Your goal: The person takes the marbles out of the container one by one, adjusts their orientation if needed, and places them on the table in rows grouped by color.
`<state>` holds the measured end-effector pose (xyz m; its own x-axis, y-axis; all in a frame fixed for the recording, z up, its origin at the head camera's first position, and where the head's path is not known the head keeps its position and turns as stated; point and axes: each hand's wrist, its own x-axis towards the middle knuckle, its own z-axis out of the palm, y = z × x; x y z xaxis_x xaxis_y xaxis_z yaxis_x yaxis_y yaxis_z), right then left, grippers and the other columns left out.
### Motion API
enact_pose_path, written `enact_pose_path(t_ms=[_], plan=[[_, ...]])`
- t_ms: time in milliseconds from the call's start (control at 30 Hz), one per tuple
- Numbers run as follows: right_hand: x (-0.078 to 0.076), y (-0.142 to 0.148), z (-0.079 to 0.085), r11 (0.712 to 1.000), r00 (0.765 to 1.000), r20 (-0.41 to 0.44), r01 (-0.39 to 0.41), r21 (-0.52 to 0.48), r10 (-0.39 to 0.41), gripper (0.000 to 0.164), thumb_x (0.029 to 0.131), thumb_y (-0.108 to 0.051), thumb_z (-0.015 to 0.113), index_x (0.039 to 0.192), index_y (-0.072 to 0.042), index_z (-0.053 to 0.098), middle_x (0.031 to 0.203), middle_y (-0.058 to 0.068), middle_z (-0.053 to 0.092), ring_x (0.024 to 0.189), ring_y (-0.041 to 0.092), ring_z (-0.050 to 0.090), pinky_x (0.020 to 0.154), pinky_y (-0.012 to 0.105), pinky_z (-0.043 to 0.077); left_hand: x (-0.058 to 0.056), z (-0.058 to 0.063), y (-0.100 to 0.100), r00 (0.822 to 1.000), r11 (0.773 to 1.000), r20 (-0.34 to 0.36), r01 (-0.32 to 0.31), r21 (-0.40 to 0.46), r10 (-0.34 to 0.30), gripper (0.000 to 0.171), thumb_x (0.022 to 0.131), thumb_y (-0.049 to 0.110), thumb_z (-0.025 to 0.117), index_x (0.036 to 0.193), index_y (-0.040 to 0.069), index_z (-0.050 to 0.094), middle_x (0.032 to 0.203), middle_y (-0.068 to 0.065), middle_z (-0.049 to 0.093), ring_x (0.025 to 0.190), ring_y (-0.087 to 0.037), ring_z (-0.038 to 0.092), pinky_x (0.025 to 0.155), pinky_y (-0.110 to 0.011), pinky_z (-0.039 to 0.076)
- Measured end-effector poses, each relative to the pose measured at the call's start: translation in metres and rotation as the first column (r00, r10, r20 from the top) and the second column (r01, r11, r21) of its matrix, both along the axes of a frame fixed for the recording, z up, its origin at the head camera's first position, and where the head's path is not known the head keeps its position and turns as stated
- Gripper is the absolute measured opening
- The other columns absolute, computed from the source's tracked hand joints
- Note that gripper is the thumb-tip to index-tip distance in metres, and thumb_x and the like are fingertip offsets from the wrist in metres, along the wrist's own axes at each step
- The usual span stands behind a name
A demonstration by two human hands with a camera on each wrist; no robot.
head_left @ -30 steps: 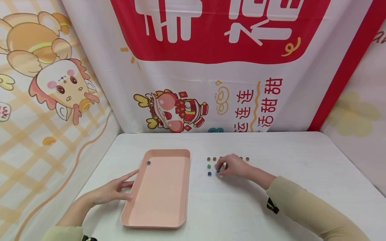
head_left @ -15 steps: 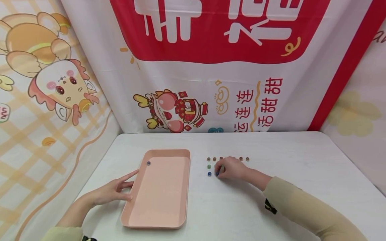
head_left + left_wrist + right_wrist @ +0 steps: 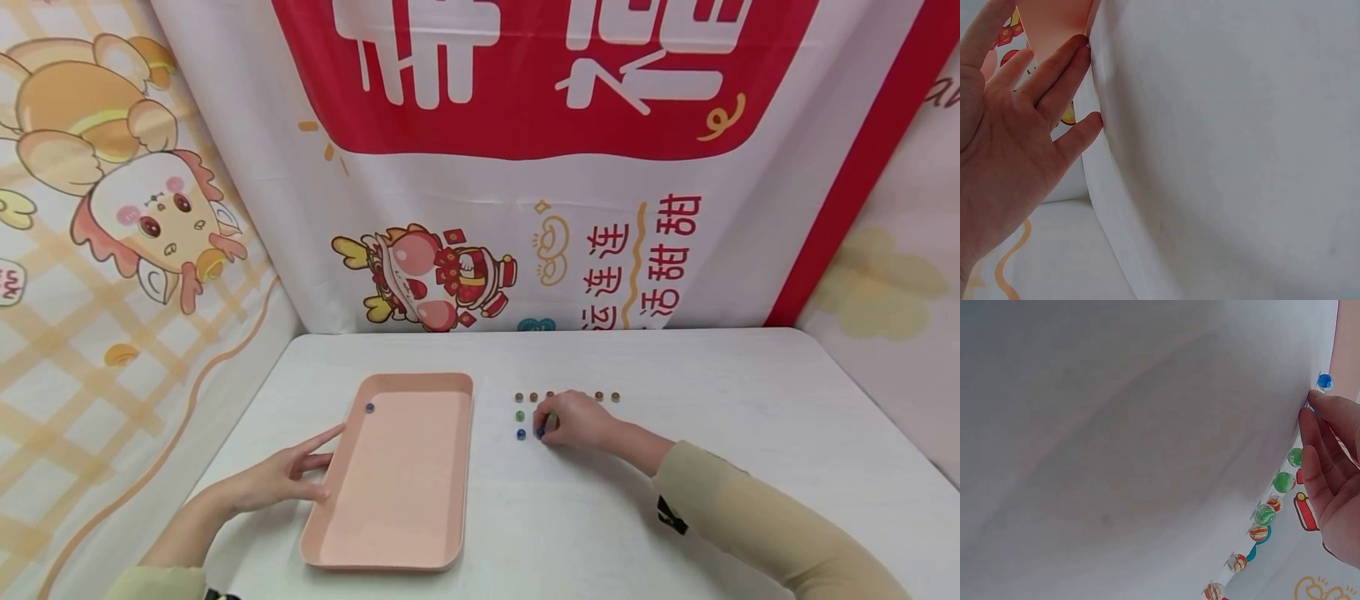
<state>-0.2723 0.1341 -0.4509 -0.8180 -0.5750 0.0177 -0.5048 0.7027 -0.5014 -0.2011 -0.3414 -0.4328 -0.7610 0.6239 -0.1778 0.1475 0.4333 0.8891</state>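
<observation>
My right hand (image 3: 581, 417) pinches a blue marble (image 3: 540, 433) between thumb and fingertips, at table level. Just left of it lies another blue marble (image 3: 521, 434), with a green marble (image 3: 520, 416) behind. The back row has amber and reddish marbles (image 3: 533, 397); my hand covers its middle part. In the right wrist view, green marbles (image 3: 1284, 482) and orange-streaked marbles (image 3: 1237, 562) show past the fingers. My left hand (image 3: 273, 479) touches the left side of a pink tray (image 3: 408, 483), fingers spread and fairly straight. One dark bluish marble (image 3: 370, 408) sits in the tray's far left corner.
A white table (image 3: 720, 383) carries everything. Behind it hangs a red and white printed banner (image 3: 525, 192). A patterned cloth (image 3: 127, 333) closes the left side, and a pale cloth (image 3: 900, 333) the right.
My right hand has brought the blue marble slightly nearer and left, into line beside the other blue one, then stayed there. The left hand and tray have kept still.
</observation>
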Motion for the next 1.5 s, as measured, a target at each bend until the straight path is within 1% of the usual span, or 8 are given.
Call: enact_pose_path(t_ms=[300,433,600,800,933,1067,1300,1500], plan=[[0.000,-0.002,-0.001,1.000,1.000,0.006,0.001,-0.001,-0.001,0.015,0.080,-0.009,0.080,0.086,-0.019,0.071,0.083,-0.011,0.064,0.071,0.008,0.054,0.067,0.027,0.046,0.001,0.000,-0.001,1.000,1.000,0.007,0.002,0.014,-0.003,0.088,0.090,0.007,0.068,0.155,0.003,0.008,0.144,-0.036,0.033,0.132,-0.052,0.030,0.093,-0.025,0.043],[0.001,-0.002,0.004,1.000,0.999,0.029,0.017,-0.011,-0.017,0.015,0.080,-0.009,0.079,0.087,-0.019,0.072,0.088,-0.009,0.065,0.072,0.009,0.055,0.067,0.028,0.047,0.001,-0.001,-0.002,1.000,1.000,0.010,0.011,0.019,-0.011,0.088,0.091,0.006,0.068,0.155,0.003,0.008,0.145,-0.036,0.032,0.132,-0.048,0.033,0.093,-0.025,0.043],[-0.003,-0.006,0.025,0.998,0.999,0.043,0.027,-0.055,-0.025,0.014,0.082,-0.009,0.078,0.094,-0.015,0.072,0.098,-0.002,0.068,0.074,0.011,0.057,0.067,0.028,0.049,0.000,-0.001,-0.003,1.000,1.000,0.010,0.013,0.017,-0.013,0.088,0.091,0.006,0.068,0.155,0.003,0.008,0.145,-0.036,0.031,0.133,-0.044,0.034,0.093,-0.025,0.043],[-0.011,-0.021,0.059,0.993,1.000,0.030,-0.003,-0.119,0.006,0.015,0.084,-0.012,0.077,0.098,-0.017,0.072,0.093,-0.003,0.068,0.077,0.012,0.061,0.067,0.027,0.051,0.000,-0.002,-0.004,1.000,1.000,0.000,0.009,0.005,-0.009,0.088,0.091,0.008,0.068,0.155,0.004,0.009,0.144,-0.035,0.034,0.133,-0.028,0.041,0.094,-0.024,0.042],[-0.012,-0.035,0.074,0.990,0.999,0.030,-0.023,-0.137,0.028,0.015,0.086,-0.014,0.076,0.100,-0.017,0.072,0.095,-0.003,0.067,0.082,0.014,0.061,0.068,0.026,0.051,-0.001,-0.002,-0.003,1.000,1.000,-0.006,0.011,-0.001,-0.011,0.088,0.091,0.008,0.069,0.155,0.004,0.008,0.144,-0.036,0.035,0.133,-0.040,0.037,0.094,-0.025,0.042],[-0.014,-0.053,0.079,0.988,0.998,0.052,-0.025,-0.152,0.033,0.015,0.086,-0.016,0.076,0.101,-0.017,0.072,0.097,0.000,0.068,0.083,0.016,0.061,0.064,0.026,0.052,-0.001,-0.002,-0.003,1.000,1.000,-0.010,0.008,-0.012,-0.008,0.089,0.090,0.009,0.069,0.155,0.003,0.008,0.143,-0.036,0.036,0.132,-0.052,0.030,0.093,-0.024,0.042],[-0.018,-0.083,0.078,0.985,0.998,0.037,-0.037,-0.169,0.043,0.014,0.087,-0.018,0.075,0.102,-0.016,0.072,0.097,-0.003,0.067,0.086,0.014,0.060,0.068,0.024,0.051,-0.002,-0.002,-0.001,1.000,1.000,-0.016,0.013,-0.012,-0.013,0.088,0.091,0.009,0.069,0.155,0.002,0.009,0.143,-0.036,0.035,0.132,-0.052,0.031,0.094,-0.025,0.041],[-0.024,-0.107,0.073,0.979,0.995,0.063,-0.063,-0.192,0.076,0.014,0.087,-0.018,0.076,0.100,-0.015,0.072,0.091,-0.008,0.066,0.084,0.013,0.060,0.068,0.023,0.051,-0.001,-0.001,-0.001,0.999,0.999,-0.034,0.003,-0.035,-0.004,0.088,0.090,0.010,0.070,0.155,0.002,0.010,0.143,-0.035,0.037,0.131,-0.051,0.032,0.094,-0.023,0.040]])
